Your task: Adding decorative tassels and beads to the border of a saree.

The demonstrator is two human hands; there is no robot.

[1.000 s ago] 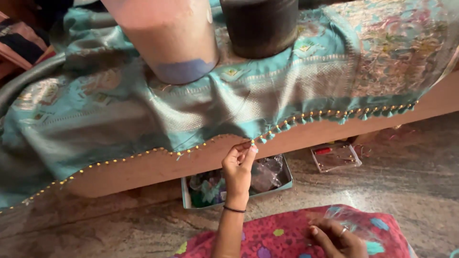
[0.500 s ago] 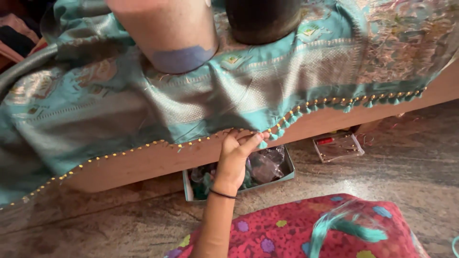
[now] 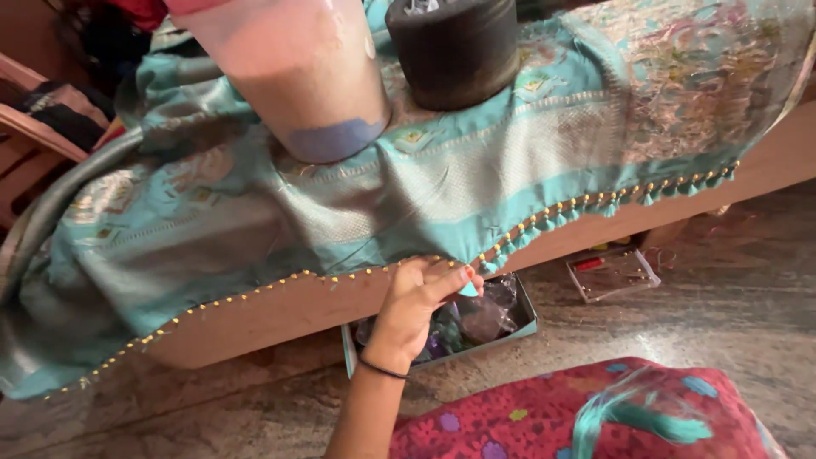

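Observation:
A teal silk saree [image 3: 340, 212] with woven gold bands lies draped over a low wooden platform [image 3: 255, 319]. Its hem carries small gold beads on the left stretch and teal tassels [image 3: 612, 202] on the right stretch. My left hand [image 3: 416, 302], with a dark band at the wrist, reaches up to the hem and pinches a teal tassel [image 3: 469, 289] where the beads meet the tassels. My right hand is out of view. A blurred streak of teal thread [image 3: 646, 416] hangs over the red patterned cloth [image 3: 527, 421] on my lap.
A pinkish container [image 3: 297, 76] and a dark cylinder [image 3: 455, 51] stand on the saree. Under the platform sit an open tin box [image 3: 527, 319] of bagged supplies and a small clear plastic box [image 3: 614, 274] on the stone floor. Wooden furniture stands at far left.
My right hand, resting on the red cloth a second ago, has left the view; teal thread now swings there. My left hand stays at the hem, shifted slightly lower.

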